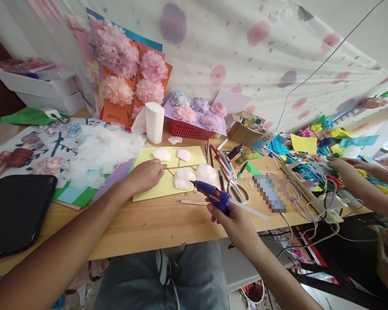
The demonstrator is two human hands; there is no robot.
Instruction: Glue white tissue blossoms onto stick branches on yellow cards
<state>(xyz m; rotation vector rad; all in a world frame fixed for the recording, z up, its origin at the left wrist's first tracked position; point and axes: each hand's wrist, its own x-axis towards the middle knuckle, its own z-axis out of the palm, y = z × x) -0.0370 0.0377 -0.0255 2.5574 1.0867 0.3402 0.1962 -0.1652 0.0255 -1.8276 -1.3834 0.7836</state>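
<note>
My right hand (228, 217) grips a blue hot glue gun (211, 193), its nozzle pointing left over the yellow paper (145, 191). A long translucent glue stick (250, 209) sticks out of the gun's back. My left hand (147, 174) lies on the left part of the paper with fingers curled together; what they hold, if anything, is hidden. Brown branch lines cross the paper. White tufts sit around them: a cotton-like puff (184, 178) beside the nozzle, another puff (207, 173) to its right, and two flatter white pieces (161, 154) near the top edge.
Scissors (239, 191), pens and a pencil (191, 202) lie right of and below the paper. White fluff (106, 142) is heaped at left, near a black tablet (19, 211). A tissue roll (154, 122) stands behind. A power strip (310, 189) with cables and another person's arms (355, 176) are at right.
</note>
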